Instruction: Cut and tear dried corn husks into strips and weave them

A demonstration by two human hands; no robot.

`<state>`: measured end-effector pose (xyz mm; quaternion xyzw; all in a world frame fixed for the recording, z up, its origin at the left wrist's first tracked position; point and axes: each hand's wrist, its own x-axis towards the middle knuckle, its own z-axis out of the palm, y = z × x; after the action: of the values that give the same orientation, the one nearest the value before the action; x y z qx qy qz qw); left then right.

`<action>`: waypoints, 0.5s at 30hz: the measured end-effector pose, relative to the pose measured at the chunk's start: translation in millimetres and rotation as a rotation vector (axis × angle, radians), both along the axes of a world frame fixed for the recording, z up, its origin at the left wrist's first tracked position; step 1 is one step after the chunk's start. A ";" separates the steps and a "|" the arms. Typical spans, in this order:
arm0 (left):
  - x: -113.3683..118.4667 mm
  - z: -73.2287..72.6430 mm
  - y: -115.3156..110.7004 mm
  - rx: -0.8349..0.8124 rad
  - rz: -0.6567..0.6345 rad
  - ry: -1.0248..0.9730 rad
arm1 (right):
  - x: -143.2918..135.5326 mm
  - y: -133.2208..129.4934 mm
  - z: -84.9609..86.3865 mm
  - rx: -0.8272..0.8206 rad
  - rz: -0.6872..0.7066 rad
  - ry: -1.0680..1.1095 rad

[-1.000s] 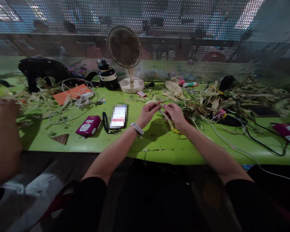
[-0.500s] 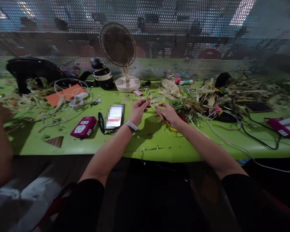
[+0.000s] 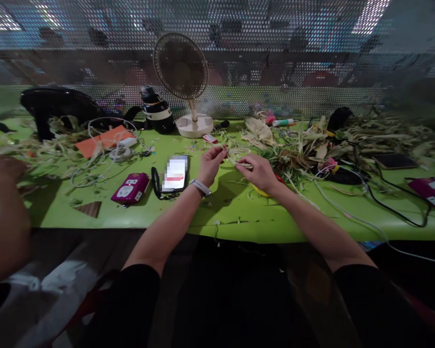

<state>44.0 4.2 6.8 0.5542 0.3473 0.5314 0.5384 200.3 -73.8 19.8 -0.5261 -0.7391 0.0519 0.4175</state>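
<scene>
Over the green table (image 3: 217, 205), my left hand (image 3: 210, 166) is closed in a pinch on one end of a thin pale strip of dried husk (image 3: 233, 161). A short gap to the right, my right hand (image 3: 259, 174) has its fingers closed round the other part of that strip. The strip spans the space between my fingertips. Beneath my right wrist lies a yellow and red object (image 3: 260, 192), mostly hidden. A heap of dry husks and green fibres (image 3: 300, 152) is just beyond my right hand.
Left of my hands lie a lit phone (image 3: 175, 173) and a purple power strip (image 3: 130, 189). A fan (image 3: 195, 126) and a black bottle (image 3: 159, 116) stand at the back. Cables (image 3: 348, 212) cross the right side. Another person's arm (image 3: 5, 212) reaches in at far left.
The view has shifted slightly, so most things sit a little further right. My right hand has turned and its fingers have closed more around the strip. My left hand keeps its pinch.
</scene>
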 end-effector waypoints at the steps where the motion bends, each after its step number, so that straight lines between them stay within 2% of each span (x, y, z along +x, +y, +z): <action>1: 0.0 1.0 -1.2 -0.012 -0.019 -0.006 | 1.4 -0.2 1.3 0.005 -0.001 -0.008; 9: 0.2 5.7 -4.8 -0.115 -0.145 -0.125 | 4.6 -0.6 2.2 0.001 -0.007 -0.030; 15: -1.1 5.8 -4.5 -0.118 -0.175 -0.116 | 4.5 -1.2 3.4 0.045 -0.010 0.007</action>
<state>42.9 -0.3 12.6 0.5182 0.2967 0.4922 0.6334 204.7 -75.0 23.2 -0.5201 -0.7361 0.0352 0.4318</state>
